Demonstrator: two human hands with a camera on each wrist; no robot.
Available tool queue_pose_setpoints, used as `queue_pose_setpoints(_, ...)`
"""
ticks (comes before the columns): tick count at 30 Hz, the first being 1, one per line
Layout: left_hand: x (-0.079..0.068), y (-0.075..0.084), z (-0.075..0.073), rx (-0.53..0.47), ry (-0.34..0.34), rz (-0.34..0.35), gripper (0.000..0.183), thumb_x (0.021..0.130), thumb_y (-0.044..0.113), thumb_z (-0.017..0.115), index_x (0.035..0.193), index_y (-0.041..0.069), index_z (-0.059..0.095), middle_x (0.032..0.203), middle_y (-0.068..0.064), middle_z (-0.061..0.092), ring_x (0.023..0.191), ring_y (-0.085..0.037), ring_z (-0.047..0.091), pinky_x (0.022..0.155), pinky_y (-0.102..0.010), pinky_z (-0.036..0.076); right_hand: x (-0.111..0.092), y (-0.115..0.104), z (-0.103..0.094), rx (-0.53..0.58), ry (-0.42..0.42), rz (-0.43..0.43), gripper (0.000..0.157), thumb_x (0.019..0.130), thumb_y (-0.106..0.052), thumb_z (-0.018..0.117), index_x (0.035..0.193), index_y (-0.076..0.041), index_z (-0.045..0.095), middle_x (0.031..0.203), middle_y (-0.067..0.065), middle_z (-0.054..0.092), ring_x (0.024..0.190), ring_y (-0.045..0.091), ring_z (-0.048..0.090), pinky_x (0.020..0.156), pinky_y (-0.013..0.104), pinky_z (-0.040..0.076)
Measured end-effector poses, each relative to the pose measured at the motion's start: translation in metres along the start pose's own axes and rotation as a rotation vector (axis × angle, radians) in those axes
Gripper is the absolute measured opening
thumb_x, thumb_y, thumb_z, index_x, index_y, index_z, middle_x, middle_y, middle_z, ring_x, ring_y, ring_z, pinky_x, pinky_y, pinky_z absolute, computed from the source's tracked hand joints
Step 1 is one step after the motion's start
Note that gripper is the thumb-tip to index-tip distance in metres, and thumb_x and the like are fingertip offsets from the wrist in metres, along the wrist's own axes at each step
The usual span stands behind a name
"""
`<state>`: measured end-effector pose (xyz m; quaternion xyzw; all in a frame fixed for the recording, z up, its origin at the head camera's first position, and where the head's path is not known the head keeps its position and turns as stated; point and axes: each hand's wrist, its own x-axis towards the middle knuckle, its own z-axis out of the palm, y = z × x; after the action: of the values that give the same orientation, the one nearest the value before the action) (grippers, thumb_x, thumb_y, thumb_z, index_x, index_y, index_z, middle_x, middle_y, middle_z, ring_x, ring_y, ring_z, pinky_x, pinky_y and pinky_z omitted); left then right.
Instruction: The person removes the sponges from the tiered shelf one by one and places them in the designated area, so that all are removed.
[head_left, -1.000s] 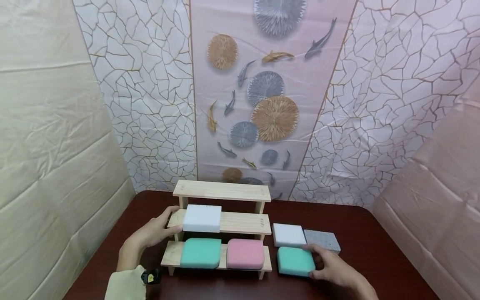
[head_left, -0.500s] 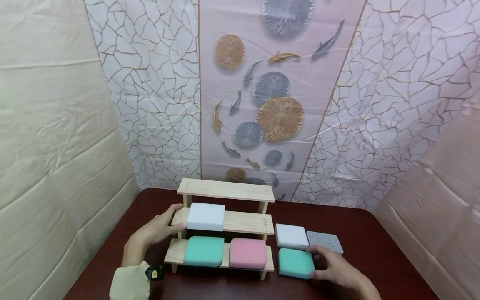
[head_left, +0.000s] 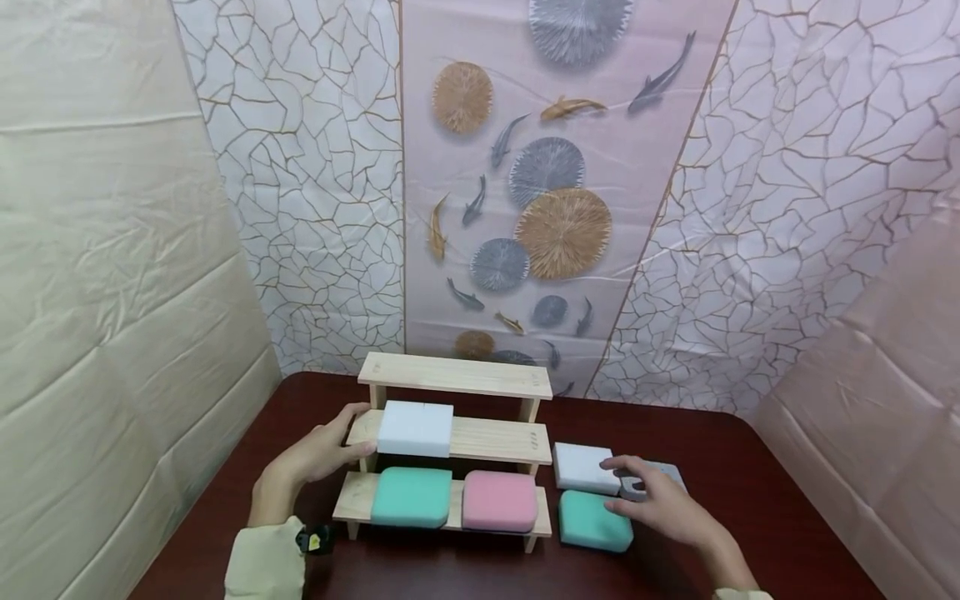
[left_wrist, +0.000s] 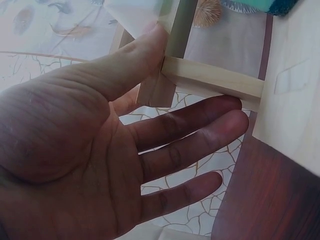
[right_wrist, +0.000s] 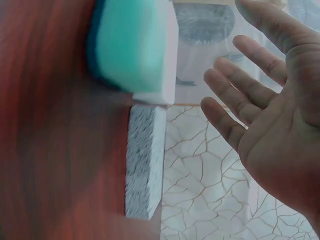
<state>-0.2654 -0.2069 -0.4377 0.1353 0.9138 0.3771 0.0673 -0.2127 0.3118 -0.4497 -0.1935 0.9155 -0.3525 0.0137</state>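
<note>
A three-step wooden rack stands on the table. My left hand grips the left end of its middle step, thumb at the front and index finger behind, the other fingers extended below. Beside that thumb sits a white sponge block; the bottom step bears a green sponge and a pink sponge. Right of the rack lie another white sponge block, a grey speckled block and a second green sponge with a dark base. Above these my right hand hovers, fingers spread, holding nothing.
The rack's top step carries nothing. A dark red-brown table lies beneath everything. Patterned cloth hangs behind, with pale padded cloth walls at the left and right.
My right hand has let go of the second green sponge and risen above it. The left hand keeps its place on the rack. The head view has shifted slightly.
</note>
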Motion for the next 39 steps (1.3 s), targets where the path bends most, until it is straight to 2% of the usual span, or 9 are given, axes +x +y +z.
queue_pose_setpoints(9, 0.004, 0.002, 0.001, -0.036, 0.008, -0.017, 0.074, 0.094, 0.044, 0.068, 0.153, 0.017, 0.031, 0.139, -0.023, 0.053, 0.119, -0.035, 0.057, 0.095, -0.059, 0.044, 0.027, -0.022, 0.003, 0.009, 0.032, -0.021, 0.053, 0.09, -0.032, 0.076, 0.135, -0.01, 0.057, 0.132, 0.013, 0.06, 0.119, 0.04, 0.056, 0.094, 0.056, 0.046)
queue_pose_setpoints(14, 0.004, 0.004, 0.001, -0.027, 0.002, -0.005, 0.074, 0.094, 0.044, 0.068, 0.153, 0.016, 0.032, 0.139, -0.024, 0.052, 0.12, -0.036, 0.056, 0.094, -0.058, 0.045, 0.042, -0.036, 0.005, 0.013, 0.044, -0.058, 0.053, 0.091, -0.035, 0.076, 0.133, -0.009, 0.058, 0.13, 0.014, 0.062, 0.119, 0.039, 0.057, 0.093, 0.057, 0.047)
queue_pose_setpoints(20, 0.001, 0.003, -0.002, -0.019, 0.009, -0.022, 0.074, 0.094, 0.043, 0.068, 0.153, 0.016, 0.032, 0.139, -0.024, 0.052, 0.121, -0.036, 0.056, 0.093, -0.058, 0.046, 0.061, -0.054, 0.012, 0.029, 0.027, -0.097, 0.054, 0.091, -0.033, 0.076, 0.135, -0.009, 0.057, 0.131, 0.014, 0.062, 0.121, 0.033, 0.059, 0.096, 0.056, 0.045)
queue_pose_setpoints(24, 0.002, 0.002, -0.002, -0.012, 0.009, -0.021, 0.074, 0.095, 0.043, 0.068, 0.153, 0.016, 0.031, 0.138, -0.024, 0.053, 0.119, -0.036, 0.057, 0.093, -0.057, 0.046, 0.074, -0.066, 0.021, 0.072, 0.026, -0.118, 0.053, 0.091, -0.028, 0.076, 0.136, -0.008, 0.057, 0.13, 0.012, 0.063, 0.12, 0.033, 0.059, 0.098, 0.057, 0.044)
queue_pose_setpoints(28, 0.002, 0.002, -0.001, -0.028, 0.007, -0.027, 0.073, 0.094, 0.042, 0.069, 0.152, 0.016, 0.032, 0.137, -0.023, 0.054, 0.117, -0.033, 0.058, 0.094, -0.057, 0.046, 0.083, -0.074, 0.033, 0.109, 0.011, -0.114, 0.051, 0.091, -0.029, 0.077, 0.136, -0.012, 0.058, 0.131, 0.009, 0.062, 0.123, 0.032, 0.057, 0.1, 0.056, 0.043)
queue_pose_setpoints(35, 0.001, 0.004, -0.001, -0.062, 0.003, -0.049, 0.073, 0.093, 0.041, 0.07, 0.152, 0.017, 0.033, 0.136, -0.019, 0.055, 0.114, -0.029, 0.059, 0.095, -0.057, 0.045, 0.093, -0.088, 0.051, 0.083, 0.041, -0.122, 0.055, 0.088, -0.032, 0.079, 0.136, -0.015, 0.059, 0.134, 0.006, 0.062, 0.127, 0.029, 0.054, 0.1, 0.054, 0.043)
queue_pose_setpoints(39, 0.0, 0.003, -0.001, -0.065, 0.007, -0.047, 0.074, 0.094, 0.041, 0.07, 0.152, 0.017, 0.033, 0.135, -0.019, 0.056, 0.113, -0.028, 0.06, 0.095, -0.058, 0.045, 0.101, -0.096, 0.058, 0.079, 0.011, -0.142, 0.058, 0.087, -0.035, 0.079, 0.138, -0.015, 0.057, 0.136, 0.005, 0.06, 0.128, 0.026, 0.054, 0.102, 0.053, 0.042)
